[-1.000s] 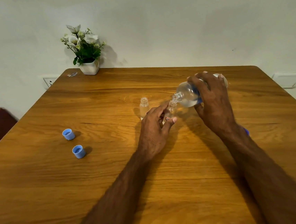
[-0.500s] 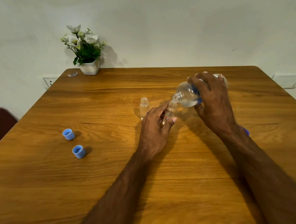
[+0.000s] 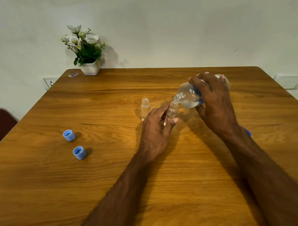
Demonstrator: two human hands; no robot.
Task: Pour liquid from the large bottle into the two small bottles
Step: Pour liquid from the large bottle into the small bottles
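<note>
My right hand (image 3: 214, 99) grips the large clear bottle (image 3: 188, 95), tipped over to the left with its open neck just above the mouth of a small clear bottle (image 3: 171, 111). My left hand (image 3: 155, 128) holds that small bottle between thumb and fingers, leaning it toward the large one. A second small bottle (image 3: 145, 108) stands upright and uncapped just left of my left hand, untouched. Both stand on the wooden table (image 3: 113, 171).
Two blue caps (image 3: 69, 135) (image 3: 79, 152) lie open side up at the table's left. A third blue bit (image 3: 248, 132) peeks out behind my right wrist. A white flower pot (image 3: 90, 68) stands at the far left corner, against the wall.
</note>
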